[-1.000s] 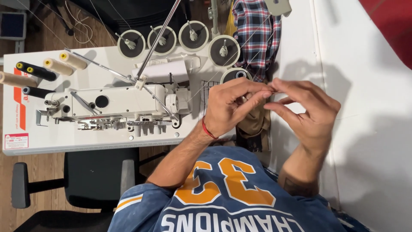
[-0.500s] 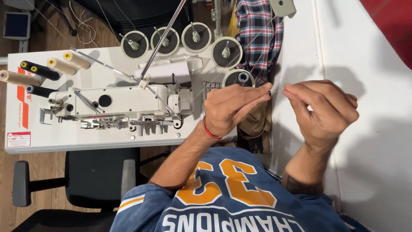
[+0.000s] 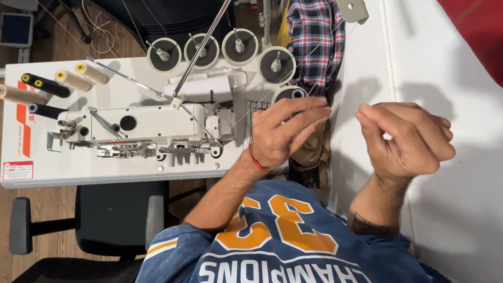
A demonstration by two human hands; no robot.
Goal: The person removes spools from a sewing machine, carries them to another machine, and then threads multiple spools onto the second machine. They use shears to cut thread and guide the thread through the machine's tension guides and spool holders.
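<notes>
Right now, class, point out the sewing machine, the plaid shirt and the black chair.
sewing machine (image 3: pixel 141 126), head view, top of its white body
plaid shirt (image 3: pixel 314 36), head view, middle of the cloth
black chair (image 3: pixel 112 217), head view, seat

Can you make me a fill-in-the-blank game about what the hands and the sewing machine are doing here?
1. The left hand and right hand pinch a thin ____ between them.
2. The white sewing machine sits on a ____ table.
3. The left wrist wears a ____ string band.
4. Behind the machine hangs a ____ patterned shirt.

Missing words: thread; white; red; plaid
</notes>
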